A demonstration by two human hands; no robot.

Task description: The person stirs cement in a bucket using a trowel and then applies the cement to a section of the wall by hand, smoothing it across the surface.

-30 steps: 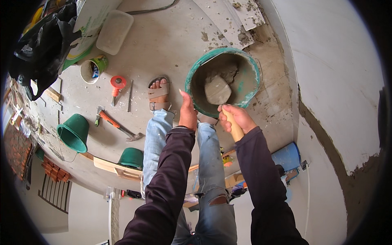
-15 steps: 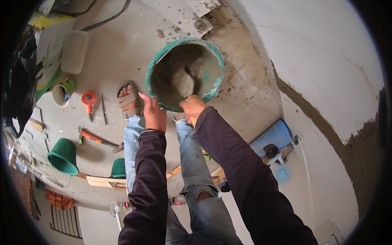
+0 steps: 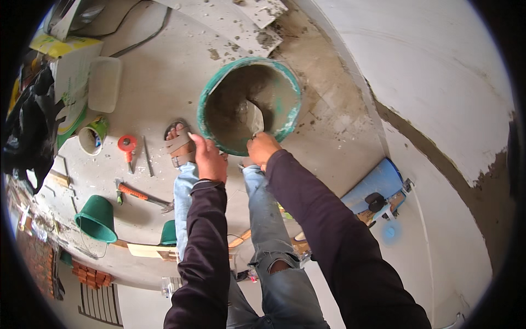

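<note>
A green bucket (image 3: 298, 104) stands on the floor in front of me, its inner wall smeared grey, with wet grey mortar (image 3: 233, 118) inside. My right hand (image 3: 263, 148) is closed round the handle of a trowel at the near rim. The trowel blade (image 3: 253, 117) slants into the mortar, its lower end sunk out of sight. At the rim's near left, my left hand (image 3: 209, 160) grips the bucket edge with the thumb on top; its other fingers are partly hidden.
Left of my sandalled foot (image 3: 178, 142) lie a red-headed tool (image 3: 127, 145), a thin rod (image 3: 148, 156) and an orange-handled hammer (image 3: 137, 192). A smaller green bucket (image 3: 96, 218) lies tipped nearby. A blue container (image 3: 372, 186) is at right by the white wall (image 3: 416, 66).
The trowel blade has shifted and turned in the mortar, showing a paler face. My left hand stays at the rim. The whole view has shifted slightly.
</note>
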